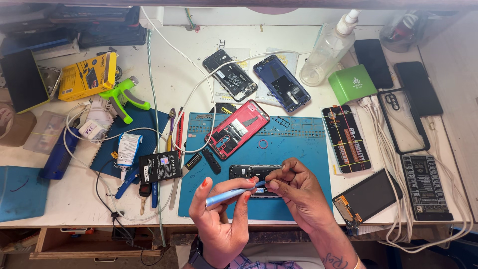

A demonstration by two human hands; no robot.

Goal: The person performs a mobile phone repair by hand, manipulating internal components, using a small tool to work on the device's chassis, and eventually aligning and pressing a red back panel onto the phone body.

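An opened black phone [247,172] lies on the blue repair mat [298,144], partly hidden under my hands. My left hand [219,219] holds a light blue pry tool [230,195] whose tip points at the phone's lower edge. My right hand [296,192] rests on the phone's right part, fingers curled and pinching something small that I cannot make out. A small black part [211,161] lies on the mat just left of the phone.
A red open phone [237,128] sits on the mat's upper left. Black [229,74] and blue [282,82] phone shells lie behind it. A battery [160,167], glue tube [128,149], spray bottle [329,47], green box [352,83], screen [367,198] and white cables [386,134] surround the mat.
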